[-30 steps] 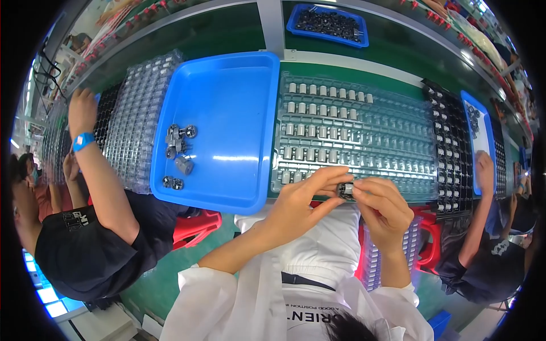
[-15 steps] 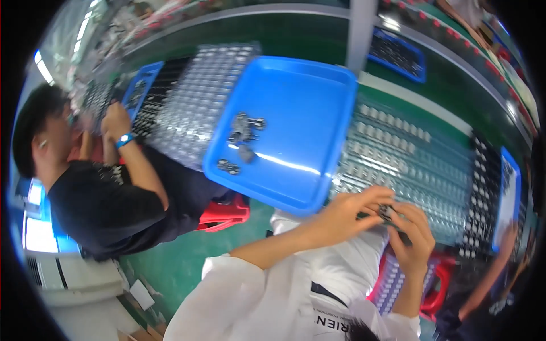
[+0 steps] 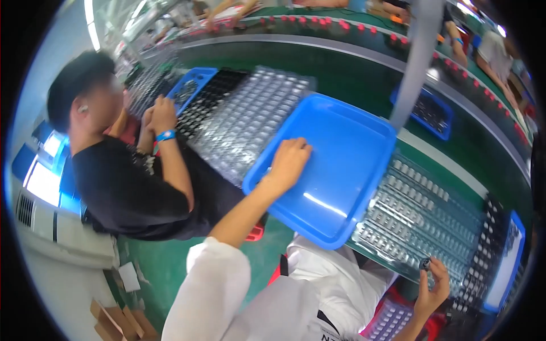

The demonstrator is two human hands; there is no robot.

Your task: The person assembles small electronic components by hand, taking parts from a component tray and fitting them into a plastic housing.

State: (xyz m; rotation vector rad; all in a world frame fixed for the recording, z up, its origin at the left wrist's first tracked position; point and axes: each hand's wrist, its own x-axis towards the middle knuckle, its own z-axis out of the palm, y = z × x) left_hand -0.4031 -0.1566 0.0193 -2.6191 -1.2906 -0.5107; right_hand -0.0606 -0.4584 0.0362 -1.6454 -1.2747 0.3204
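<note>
My left hand [image 3: 292, 162] is inside the blue tray [image 3: 352, 165], over its left part, with the fingers curled downward. The fingertips, and whatever lies under them, are hidden; the hand covers the spot where small dark metal parts lay. Farther right, my right hand [image 3: 435, 287] pinches a small dark round metal part [image 3: 425, 263] between thumb and fingers. It is held above the near edge of a clear plastic blister tray [image 3: 412, 210], which carries rows of small silvery pieces.
To the left lie another clear blister tray [image 3: 259, 116] and a black tray [image 3: 219, 94]. A co-worker in black [image 3: 131, 176] sits there, hands together. A grey post [image 3: 418, 62] rises behind the blue tray. Blue trays [image 3: 429, 113] stand at the back and right.
My hands were together around a small part; now they are apart. The left has moved into the blue tray, the right has moved right with the part. The view has shifted.
</note>
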